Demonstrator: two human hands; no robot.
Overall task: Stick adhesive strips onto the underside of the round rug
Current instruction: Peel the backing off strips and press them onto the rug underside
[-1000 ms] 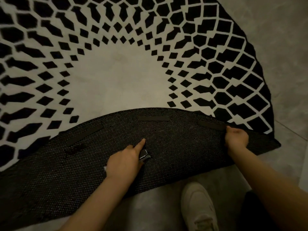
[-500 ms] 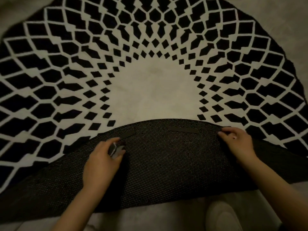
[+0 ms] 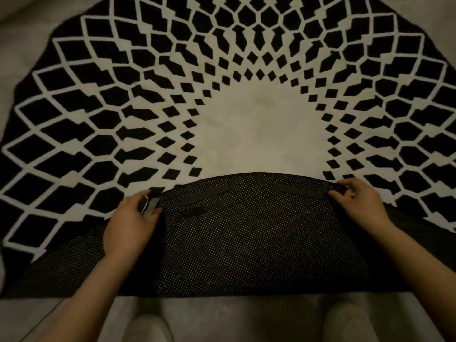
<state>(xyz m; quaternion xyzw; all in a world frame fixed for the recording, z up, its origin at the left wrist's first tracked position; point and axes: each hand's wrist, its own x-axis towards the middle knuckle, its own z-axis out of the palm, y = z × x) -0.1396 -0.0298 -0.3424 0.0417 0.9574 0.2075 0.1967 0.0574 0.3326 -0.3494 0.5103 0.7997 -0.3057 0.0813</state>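
The round rug (image 3: 259,124), black and white with a pale centre, lies on the floor. Its near part is folded over, showing the dark dotted underside (image 3: 246,243). Two dark adhesive strips are stuck near the flap's curved edge: the left strip (image 3: 206,194) and the right strip (image 3: 301,191). My left hand (image 3: 129,222) grips the flap's edge at the left together with a small grey-and-white object (image 3: 148,205), which looks like strip backing or a roll. My right hand (image 3: 362,201) grips the flap's edge at the right, beside the right strip's end.
Grey floor (image 3: 234,317) shows below the fold and at the top corners. The toes of two pale shoes, the left shoe (image 3: 148,328) and the right shoe (image 3: 345,322), stand just below the folded rug.
The view has shifted so the rug sits centred. My left hand moved from the middle of the underside to the flap's left edge. My right hand stays on the right edge.
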